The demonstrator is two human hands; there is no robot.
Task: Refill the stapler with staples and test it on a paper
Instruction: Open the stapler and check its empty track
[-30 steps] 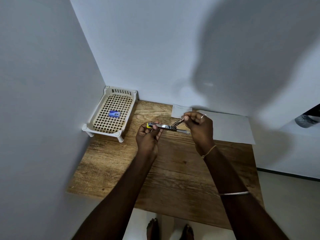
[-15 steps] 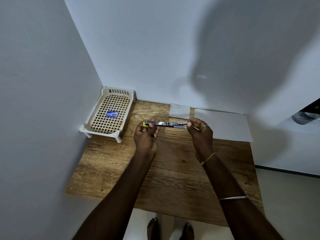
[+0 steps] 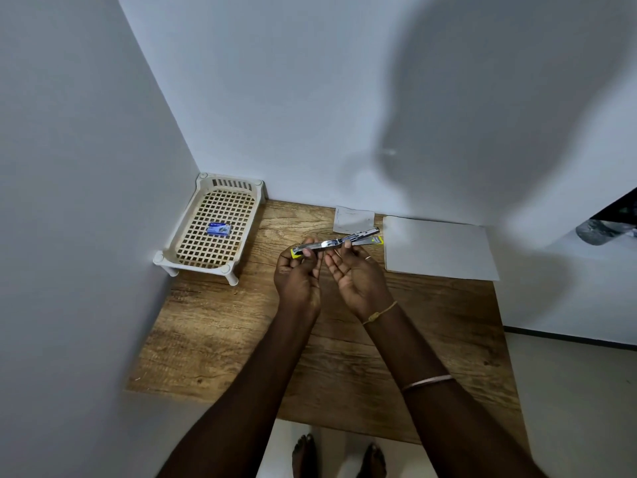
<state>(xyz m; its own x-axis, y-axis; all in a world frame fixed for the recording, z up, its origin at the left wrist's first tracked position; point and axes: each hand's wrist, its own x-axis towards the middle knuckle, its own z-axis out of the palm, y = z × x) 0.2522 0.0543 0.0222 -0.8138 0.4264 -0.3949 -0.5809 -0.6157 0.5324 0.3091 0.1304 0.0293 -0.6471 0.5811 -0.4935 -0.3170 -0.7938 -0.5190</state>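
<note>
We held the stapler open above the table, left hand pinching its yellow end, right hand loose-fingered beneath it. Loading seemed undone: box lay in the tray, paper unstapled.

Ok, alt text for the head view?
A left hand grips the yellow-tipped end of an opened stapler above a wooden table while the right hand touches its middle. A blue staple box lies in a cream lattice tray at left; a white paper sheet lies at right.
</note>
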